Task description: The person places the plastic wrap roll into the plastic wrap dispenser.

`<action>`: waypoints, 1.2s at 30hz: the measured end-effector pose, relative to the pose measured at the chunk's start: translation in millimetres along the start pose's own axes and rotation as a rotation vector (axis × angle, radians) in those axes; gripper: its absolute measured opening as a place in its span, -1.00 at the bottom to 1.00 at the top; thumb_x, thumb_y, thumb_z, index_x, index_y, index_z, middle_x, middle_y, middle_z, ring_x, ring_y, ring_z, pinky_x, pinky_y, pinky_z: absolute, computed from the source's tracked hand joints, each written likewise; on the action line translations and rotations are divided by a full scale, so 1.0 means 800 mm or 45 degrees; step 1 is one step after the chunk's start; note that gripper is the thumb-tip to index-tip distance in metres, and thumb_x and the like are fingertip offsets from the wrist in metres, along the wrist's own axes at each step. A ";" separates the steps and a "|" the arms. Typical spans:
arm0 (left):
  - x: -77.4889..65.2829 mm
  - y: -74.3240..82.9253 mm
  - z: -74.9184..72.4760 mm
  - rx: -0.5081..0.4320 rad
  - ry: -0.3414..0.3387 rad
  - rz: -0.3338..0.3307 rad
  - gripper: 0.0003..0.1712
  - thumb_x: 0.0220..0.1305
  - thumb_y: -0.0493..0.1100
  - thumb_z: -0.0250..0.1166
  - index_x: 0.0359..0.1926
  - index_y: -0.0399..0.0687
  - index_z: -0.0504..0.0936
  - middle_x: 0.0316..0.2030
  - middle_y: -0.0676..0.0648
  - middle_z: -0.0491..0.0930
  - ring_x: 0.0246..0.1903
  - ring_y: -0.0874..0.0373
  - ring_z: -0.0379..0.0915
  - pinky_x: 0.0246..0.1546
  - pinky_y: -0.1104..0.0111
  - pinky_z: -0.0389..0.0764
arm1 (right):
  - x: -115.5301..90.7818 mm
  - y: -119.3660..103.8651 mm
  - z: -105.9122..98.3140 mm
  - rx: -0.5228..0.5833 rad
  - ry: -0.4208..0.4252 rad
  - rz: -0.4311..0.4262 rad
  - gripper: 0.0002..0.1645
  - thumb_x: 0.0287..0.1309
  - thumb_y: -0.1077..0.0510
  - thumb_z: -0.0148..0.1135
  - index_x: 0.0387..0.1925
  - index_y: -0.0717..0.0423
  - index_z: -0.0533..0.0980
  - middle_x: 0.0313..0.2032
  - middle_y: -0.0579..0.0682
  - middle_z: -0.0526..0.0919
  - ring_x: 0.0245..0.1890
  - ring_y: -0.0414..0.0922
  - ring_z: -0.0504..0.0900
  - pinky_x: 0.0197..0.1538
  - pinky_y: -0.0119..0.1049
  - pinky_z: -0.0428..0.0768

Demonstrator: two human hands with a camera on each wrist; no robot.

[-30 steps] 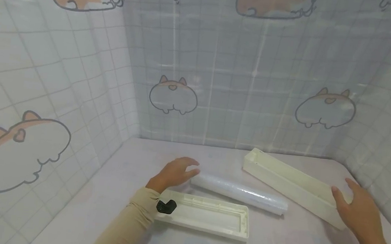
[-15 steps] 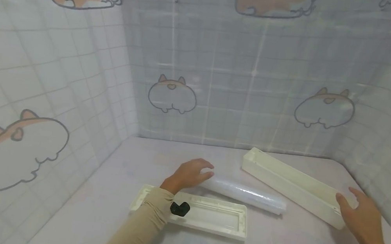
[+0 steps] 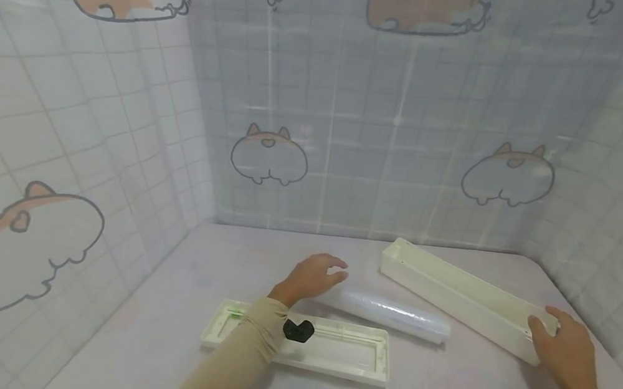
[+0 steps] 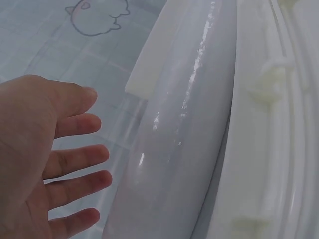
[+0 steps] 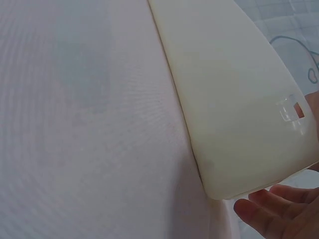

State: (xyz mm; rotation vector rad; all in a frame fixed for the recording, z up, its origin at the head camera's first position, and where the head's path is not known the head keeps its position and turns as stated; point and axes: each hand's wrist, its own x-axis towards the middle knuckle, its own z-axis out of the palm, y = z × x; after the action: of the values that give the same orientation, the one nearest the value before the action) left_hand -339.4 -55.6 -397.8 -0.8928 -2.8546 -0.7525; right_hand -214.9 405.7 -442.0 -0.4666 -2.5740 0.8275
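A roll of cling film (image 3: 390,313), glossy and translucent white, lies on the table. My left hand (image 3: 311,277) hovers at its left end; in the left wrist view the fingers (image 4: 79,162) are spread and apart from the roll. Nearer me lies a shallow white plastic lid (image 3: 341,354), partly covered by my left forearm. A long white open-topped box (image 3: 459,296) slants across the right side. My right hand (image 3: 563,353) holds its near right end, thumb over the rim. In the right wrist view, fingers (image 5: 269,211) lie along the box's end, beside a small square hole.
The table (image 3: 162,343) has a pale cloth and is bordered by hanging curtains (image 3: 351,129) with a grid and corgi print. A small green piece (image 3: 235,314) shows in the lid's left end. Black wrist mounts (image 3: 298,330) sit on both wrists.
My left hand has moved right, over the roll's left end, uncovering more of the lid. My right hand's thumb and fingers have closed in on the box's end. The box and roll stay put.
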 end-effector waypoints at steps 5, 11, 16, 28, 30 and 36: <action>0.010 0.006 0.012 -0.046 0.000 -0.011 -0.53 0.49 0.17 0.09 0.21 0.08 0.63 0.18 0.02 0.60 0.13 0.03 0.52 0.11 0.09 0.53 | 0.000 0.001 -0.002 0.011 -0.008 0.030 -0.23 0.44 -0.02 -0.06 0.37 0.54 0.15 0.16 0.65 0.26 0.11 0.53 0.30 0.07 0.44 0.32; 0.024 0.018 0.024 -0.156 0.016 -0.014 -0.55 0.48 0.16 0.11 0.20 0.09 0.65 0.16 0.06 0.61 0.12 0.09 0.53 0.12 0.12 0.52 | -0.001 0.002 -0.007 0.010 -0.065 0.084 -0.18 0.45 -0.04 -0.06 0.41 0.53 0.05 0.19 0.65 0.21 0.12 0.53 0.28 0.07 0.44 0.34; 0.036 0.026 0.033 -0.225 0.003 -0.031 -0.53 0.48 0.18 0.11 0.21 0.08 0.64 0.15 0.07 0.61 0.12 0.11 0.52 0.11 0.15 0.53 | 0.000 0.004 -0.014 -0.050 -0.140 0.076 -0.13 0.46 -0.10 -0.08 0.41 0.54 0.01 0.18 0.67 0.20 0.09 0.54 0.30 0.03 0.43 0.39; 0.057 0.034 0.045 -0.214 -0.007 -0.077 -0.58 0.48 0.14 0.12 0.15 0.08 0.67 0.07 0.04 0.66 0.06 0.10 0.56 0.07 0.15 0.55 | 0.005 0.012 -0.022 -0.167 -0.294 -0.072 0.03 0.48 -0.28 -0.13 0.38 0.61 -0.03 0.18 0.71 0.18 0.03 0.55 0.37 -0.13 0.34 0.53; 0.060 0.036 0.047 -0.224 0.005 -0.089 -0.59 0.48 0.13 0.12 0.13 0.07 0.68 0.05 0.04 0.67 0.04 0.11 0.56 0.06 0.16 0.56 | 0.005 0.013 -0.022 -0.160 -0.288 -0.103 0.04 0.48 -0.28 -0.11 0.38 0.62 -0.04 0.18 0.72 0.17 0.02 0.56 0.37 -0.11 0.37 0.51; 0.067 0.042 0.053 -0.272 0.062 -0.163 -0.65 0.47 0.08 0.15 0.06 0.07 0.72 -0.02 0.06 0.69 0.00 0.12 0.57 0.01 0.16 0.57 | 0.005 0.013 -0.019 -0.134 -0.298 -0.188 0.08 0.47 -0.28 -0.08 0.37 0.68 -0.07 0.20 0.75 0.16 0.02 0.58 0.39 -0.02 0.43 0.42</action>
State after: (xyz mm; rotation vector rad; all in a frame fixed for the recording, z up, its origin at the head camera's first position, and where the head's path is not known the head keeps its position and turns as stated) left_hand -361.7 16.4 -410.2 -0.7051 -2.8497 -1.0938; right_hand -209.1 422.5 -435.8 -0.2158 -2.8368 0.7363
